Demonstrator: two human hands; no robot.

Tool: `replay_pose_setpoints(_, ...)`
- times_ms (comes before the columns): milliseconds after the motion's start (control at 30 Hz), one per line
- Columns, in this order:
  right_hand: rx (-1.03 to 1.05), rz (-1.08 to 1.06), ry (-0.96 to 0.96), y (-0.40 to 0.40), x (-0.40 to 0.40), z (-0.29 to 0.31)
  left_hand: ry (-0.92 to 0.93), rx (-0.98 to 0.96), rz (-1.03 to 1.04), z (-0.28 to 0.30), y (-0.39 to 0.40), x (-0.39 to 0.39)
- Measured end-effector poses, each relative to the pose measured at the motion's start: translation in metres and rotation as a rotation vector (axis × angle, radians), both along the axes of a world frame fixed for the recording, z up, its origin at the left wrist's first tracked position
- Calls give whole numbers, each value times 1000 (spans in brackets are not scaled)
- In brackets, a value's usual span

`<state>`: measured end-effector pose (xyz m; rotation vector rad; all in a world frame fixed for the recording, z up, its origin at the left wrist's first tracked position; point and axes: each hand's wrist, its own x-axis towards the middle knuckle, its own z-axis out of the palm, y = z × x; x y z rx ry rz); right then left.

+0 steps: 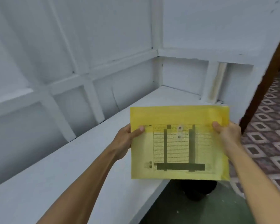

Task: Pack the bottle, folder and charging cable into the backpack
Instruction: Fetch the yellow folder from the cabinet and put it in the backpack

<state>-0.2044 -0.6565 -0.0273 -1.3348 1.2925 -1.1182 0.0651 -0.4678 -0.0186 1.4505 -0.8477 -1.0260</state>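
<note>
**Both hands holding the yellow folder up over the ledge**

The white panelled wall is filling the view beyond the fingers, and the white ledge is running beneath the left fingers and away to the corner. The patterned tile floor is lying out past the right fingers. Between the two hands, the translucent yellow folder is hanging in the air, flat towards the camera, a gridded printed sheet showing through it and a string-and-button clasp sitting near the top, midway between the thumbs. The left hand is pinching the folder's left edge, thumb across the front, fingers hidden behind. The right hand is gripping the right edge likewise, thumb curled over the front. Under the folder's lower edge, something dark is peeking out, too hidden to identify.
</note>
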Motion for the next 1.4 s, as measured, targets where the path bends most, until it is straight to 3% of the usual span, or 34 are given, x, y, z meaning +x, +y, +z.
replay_pose_setpoints(233,114,467,-59,105,168,-10,3,28,504,-7,165,106)
replay_pose_setpoints(467,119,795,14,177,278,-16,-25,20,883,-14,282,138)
replay_pose_setpoints(600,128,900,-59,202,326,-14,-98,4,1034,-13,317,142)
replay_pose_setpoints(833,26,988,-201,212,363,-19,-206,-74,1194,-21,333,149)
replay_pose_setpoints(1033,7,1064,-168,210,366,-48,-156,-113,1202,-59,333,142)
replay_pose_setpoints(1200,-31,1089,-156,209,367,-42,-165,-152,1196,-54,339,146)
replay_pose_setpoints(1333,1,1153,-63,216,362,-52,-159,-138,1185,-62,343,138)
replay_pose_setpoints(1400,97,1071,-56,243,365,-74,-190,5,1135,-62,368,143)
